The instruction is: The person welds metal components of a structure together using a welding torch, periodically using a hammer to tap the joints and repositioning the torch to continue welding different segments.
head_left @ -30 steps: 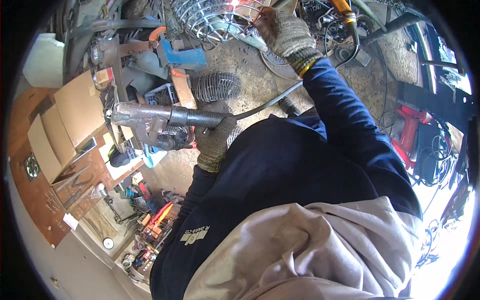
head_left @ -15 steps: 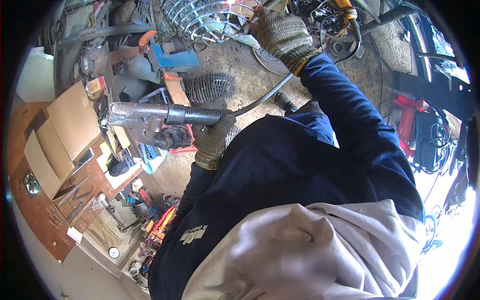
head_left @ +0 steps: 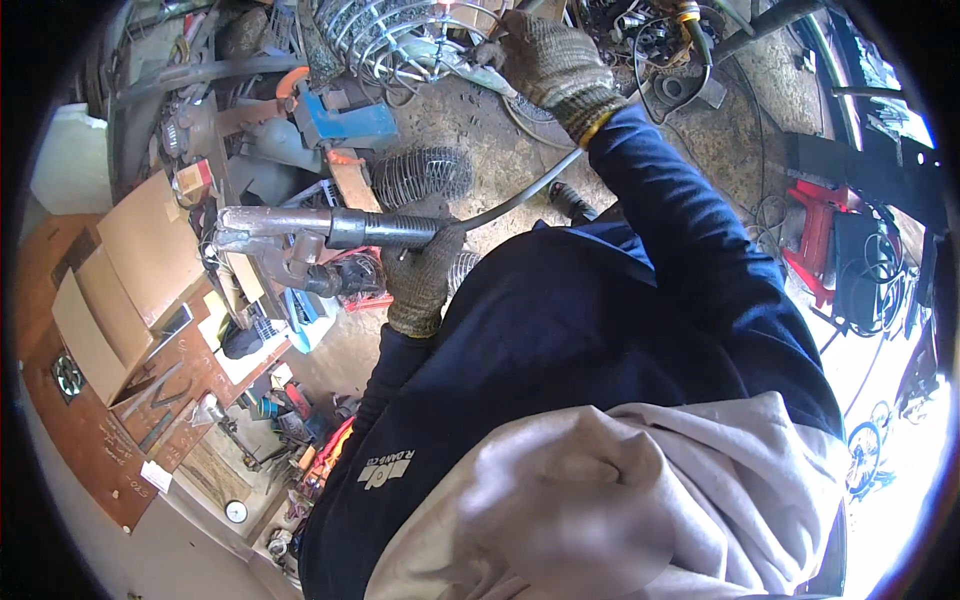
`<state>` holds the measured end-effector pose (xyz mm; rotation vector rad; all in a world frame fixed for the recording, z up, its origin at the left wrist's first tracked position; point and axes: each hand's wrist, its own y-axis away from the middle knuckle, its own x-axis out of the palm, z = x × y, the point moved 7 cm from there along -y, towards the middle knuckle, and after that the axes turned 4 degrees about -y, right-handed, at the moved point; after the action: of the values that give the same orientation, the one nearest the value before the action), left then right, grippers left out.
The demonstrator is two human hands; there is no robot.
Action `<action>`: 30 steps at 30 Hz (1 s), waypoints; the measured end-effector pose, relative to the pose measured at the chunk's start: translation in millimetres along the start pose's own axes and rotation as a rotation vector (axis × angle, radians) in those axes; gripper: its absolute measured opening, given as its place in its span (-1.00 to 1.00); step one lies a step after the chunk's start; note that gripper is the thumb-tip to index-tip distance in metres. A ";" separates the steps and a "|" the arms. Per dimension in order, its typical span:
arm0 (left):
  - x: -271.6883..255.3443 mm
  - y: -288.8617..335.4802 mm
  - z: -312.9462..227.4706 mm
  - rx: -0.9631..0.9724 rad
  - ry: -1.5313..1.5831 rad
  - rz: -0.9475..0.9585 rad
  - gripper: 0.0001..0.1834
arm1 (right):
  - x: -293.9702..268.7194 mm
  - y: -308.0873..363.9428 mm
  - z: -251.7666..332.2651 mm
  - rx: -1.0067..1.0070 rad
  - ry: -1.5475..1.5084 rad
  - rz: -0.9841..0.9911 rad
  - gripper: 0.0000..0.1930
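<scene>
Fingers of the left hand, in a grey-brown knit glove, are wrapped around the ribbed grip of a dark metal tool. We see this tool lying almost level across the view, in front of the body, its thick end pointing to the left. A grey cable leaves the grip end and runs up and right, passing behind the right forearm.

At the upper edge, we find the right hand, also gloved, beside the rim of a silvery wire cage. Its fingers are bent, but we cannot tell whether they pinch the rim or something small next to it.

Between the two hands, we see the bare floor and a dark roll of wire. Farther left, a blue metal part sits just beside an orange curved piece. Below these, an open cardboard box rests on a brown desk.

On the far right, we make out a red frame next to a black box with looped cables.
</scene>
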<state>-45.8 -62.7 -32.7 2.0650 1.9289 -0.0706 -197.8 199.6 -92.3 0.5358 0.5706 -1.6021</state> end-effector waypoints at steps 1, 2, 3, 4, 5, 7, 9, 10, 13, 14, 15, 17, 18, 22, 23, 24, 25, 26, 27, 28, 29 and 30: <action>1.1 -0.9 -1.5 0.031 -0.019 0.010 -0.51 | 2.5 4.8 -9.0 -0.029 -0.086 -0.053 -0.45; 1.2 -2.1 -0.8 0.039 0.014 0.020 -0.51 | 6.0 10.9 -17.0 -0.059 -0.172 -0.102 -0.39; -2.0 4.8 2.1 0.042 0.046 -0.004 -0.51 | 16.3 18.1 -22.5 -0.108 -0.269 -0.127 -0.33; -1.3 3.8 3.4 0.047 0.081 0.007 -0.51 | 24.8 24.3 -35.5 -0.072 -0.296 -0.097 -0.29; -0.8 3.3 2.0 0.040 0.049 -0.006 -0.52 | 31.5 29.5 -44.6 -0.036 -0.329 -0.065 -0.25; -0.6 5.9 -0.3 0.022 -0.015 -0.039 -0.53 | 34.3 33.7 -47.0 0.006 -0.332 0.020 -0.20; 0.5 9.5 3.6 -0.046 -0.004 -0.044 -0.55 | 33.5 29.6 -44.4 -0.027 -0.253 -0.014 -0.19; 1.8 10.3 4.7 -0.077 0.001 -0.044 -0.57 | 32.4 26.7 -42.6 -0.043 -0.214 -0.035 -0.19; 8.2 9.2 -3.6 -0.044 -0.096 -0.018 -0.58 | 20.6 15.8 -33.9 -0.114 -0.099 -0.148 -0.32; 8.7 7.8 -4.7 -0.025 -0.118 -0.016 -0.58 | 19.8 11.6 -33.5 -0.120 -0.059 -0.145 -0.33; 7.3 8.2 -3.6 -0.008 -0.139 -0.024 -0.58 | 13.9 8.4 -23.3 -0.167 -0.064 -0.188 -0.37; 4.4 9.3 -0.4 0.053 -0.198 -0.026 -0.56 | 10.1 4.8 -13.6 -0.128 -0.022 -0.105 -0.41; 6.9 8.3 -1.6 0.029 -0.147 -0.021 -0.56 | 5.2 4.5 -10.7 -0.099 0.005 -0.069 -0.43; 15.4 8.8 -1.1 -0.026 -0.057 -0.019 -0.54 | 8.0 0.0 -8.2 -0.155 0.077 -0.052 -0.59; 15.6 9.8 0.4 -0.028 -0.062 -0.023 -0.54 | 9.7 -1.0 -7.7 -0.162 0.094 -0.064 -0.60; 16.4 10.8 1.4 -0.033 -0.044 -0.022 -0.53 | 12.9 -1.9 -7.4 -0.168 0.110 -0.076 -0.60; 18.5 10.5 0.8 -0.040 -0.025 -0.017 -0.53 | 13.2 -2.4 -6.8 -0.172 0.127 -0.087 -0.61; 20.4 10.3 -0.1 -0.046 -0.006 -0.013 -0.52 | 11.9 -2.7 -6.2 -0.192 0.140 -0.090 -0.61; 21.9 9.5 -1.0 -0.054 0.007 -0.004 -0.51 | 8.8 -3.3 -4.8 -0.211 0.152 -0.094 -0.60; 23.2 8.7 -2.4 -0.063 0.019 0.005 -0.51 | 5.7 -3.1 -3.0 -0.229 0.166 -0.097 -0.59; 24.2 8.1 -2.6 -0.070 0.032 0.015 -0.50 | 4.0 -3.7 -2.5 -0.231 0.169 -0.096 -0.60; 24.7 7.7 -3.4 -0.065 0.045 0.007 -0.50 | 3.8 -4.2 -2.3 -0.230 0.171 -0.098 -0.60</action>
<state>-36.6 -38.3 -34.1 2.0479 1.9244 0.0400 -202.3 198.6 -96.2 0.4801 0.9100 -1.5653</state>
